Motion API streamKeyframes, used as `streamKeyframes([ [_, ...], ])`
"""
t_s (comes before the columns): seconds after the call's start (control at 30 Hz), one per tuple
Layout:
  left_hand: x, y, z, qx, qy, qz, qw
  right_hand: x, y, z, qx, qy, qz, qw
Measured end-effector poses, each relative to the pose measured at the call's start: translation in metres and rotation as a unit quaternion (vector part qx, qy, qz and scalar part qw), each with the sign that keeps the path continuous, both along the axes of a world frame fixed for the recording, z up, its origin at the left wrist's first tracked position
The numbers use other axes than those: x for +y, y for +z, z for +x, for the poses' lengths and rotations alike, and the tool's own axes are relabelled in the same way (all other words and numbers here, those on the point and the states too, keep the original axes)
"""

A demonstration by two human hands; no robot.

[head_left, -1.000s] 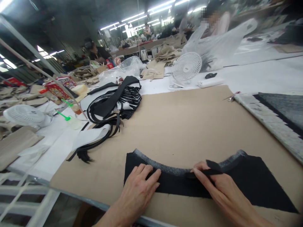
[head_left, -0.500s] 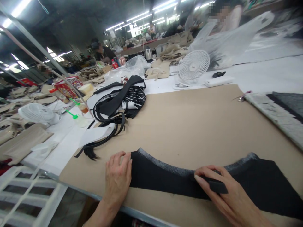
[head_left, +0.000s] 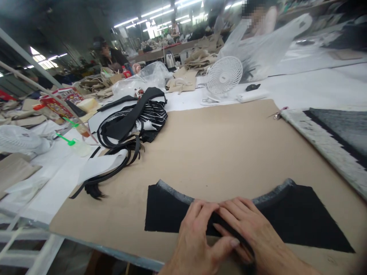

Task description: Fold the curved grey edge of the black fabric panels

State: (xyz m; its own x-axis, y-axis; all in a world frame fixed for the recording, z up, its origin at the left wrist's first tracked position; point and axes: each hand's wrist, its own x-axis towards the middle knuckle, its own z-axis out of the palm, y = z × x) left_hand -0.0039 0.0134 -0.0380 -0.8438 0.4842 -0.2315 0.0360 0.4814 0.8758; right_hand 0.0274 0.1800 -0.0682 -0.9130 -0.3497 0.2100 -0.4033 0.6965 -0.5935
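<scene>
A black fabric piece (head_left: 298, 215) with a grey curved upper edge lies flat on brown paper (head_left: 229, 141) near the table's front edge. My left hand (head_left: 200, 236) and my right hand (head_left: 252, 233) meet at the middle of that curve. Both pinch a narrow black strip (head_left: 218, 221) lying against the fabric. My left thumb sits below the strip and its fingers rest on top. My right fingers lie along the strip, which runs under that hand and is partly hidden.
A heap of black straps and striped cloth (head_left: 134, 122) lies at the left. Behind stand a white fan (head_left: 223, 76) and a white block (head_left: 252, 95). Grey-and-black fabric (head_left: 338, 133) lies at the right, small scissors (head_left: 276, 114) beside it. Other people work at far tables.
My left hand has slid right from the fabric's left end to the middle and now meets my right hand on the strip. The right hand stays near the curve's middle.
</scene>
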Motion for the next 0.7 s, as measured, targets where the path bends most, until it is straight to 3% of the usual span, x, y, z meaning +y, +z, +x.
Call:
streamKeyframes([
  [0.2,-0.006,-0.014,0.001,0.056,0.014,0.001,0.998,0.006,-0.001,0.000,0.023,0.019,0.029,0.999],
  [0.33,-0.013,-0.020,0.000,0.040,0.074,0.014,0.996,0.012,-0.003,0.001,0.027,0.019,0.020,0.999],
  [0.53,-0.017,-0.023,-0.010,-0.124,0.232,0.004,0.965,0.014,-0.009,0.002,0.040,0.016,0.006,0.999],
  [0.7,-0.019,-0.023,-0.021,-0.219,0.256,0.072,0.939,0.014,-0.010,0.000,0.071,0.011,0.008,0.997],
])
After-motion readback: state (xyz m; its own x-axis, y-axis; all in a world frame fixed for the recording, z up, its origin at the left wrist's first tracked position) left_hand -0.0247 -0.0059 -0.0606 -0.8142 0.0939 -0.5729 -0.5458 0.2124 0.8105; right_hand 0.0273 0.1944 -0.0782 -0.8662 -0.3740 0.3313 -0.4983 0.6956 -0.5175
